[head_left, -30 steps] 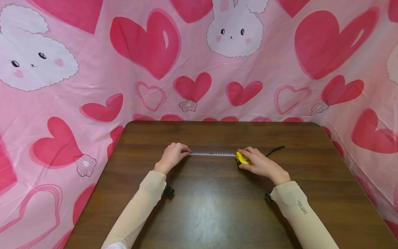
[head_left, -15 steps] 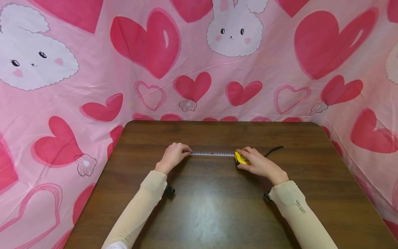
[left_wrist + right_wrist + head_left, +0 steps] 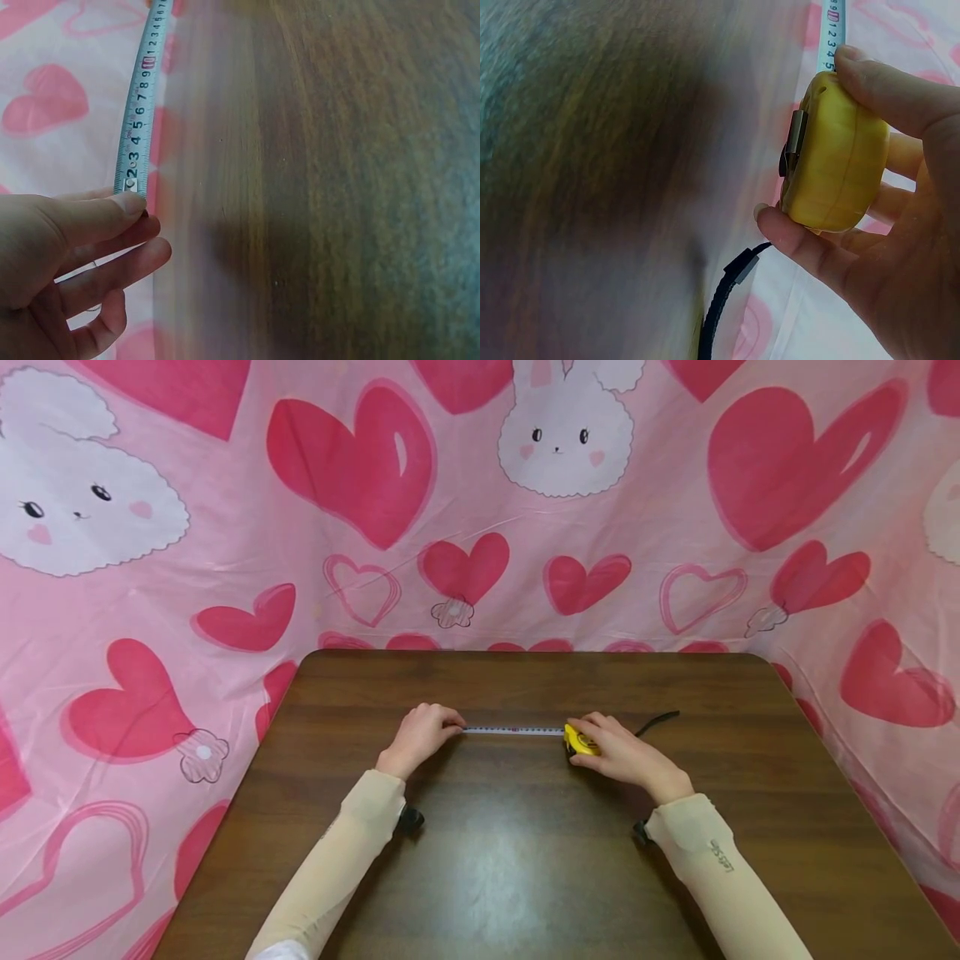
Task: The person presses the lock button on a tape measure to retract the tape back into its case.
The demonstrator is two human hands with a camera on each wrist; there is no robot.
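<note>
A yellow tape measure (image 3: 581, 741) is gripped by my right hand (image 3: 626, 752), its thumb lying along the case near the blade's mouth in the right wrist view. From the case a white blade (image 3: 515, 731) runs leftward, stretched straight between both hands. My left hand (image 3: 422, 735) pinches the blade's free end between thumb and fingers; the end hook is mostly hidden there. In the left wrist view the numbers on the blade (image 3: 139, 112) start right above the thumb. A black wrist strap (image 3: 718, 307) trails from the tape measure's case.
A brown wood-grain table (image 3: 487, 843) lies beneath both hands. Pink cloth (image 3: 480, 510) printed with hearts and rabbits hangs behind and along the sides. Small black devices (image 3: 409, 820) are worn at the wrists.
The visible stretch of blade has grown slightly shorter. My right hand with the tape measure has shifted a little left, and my left hand slightly right.
</note>
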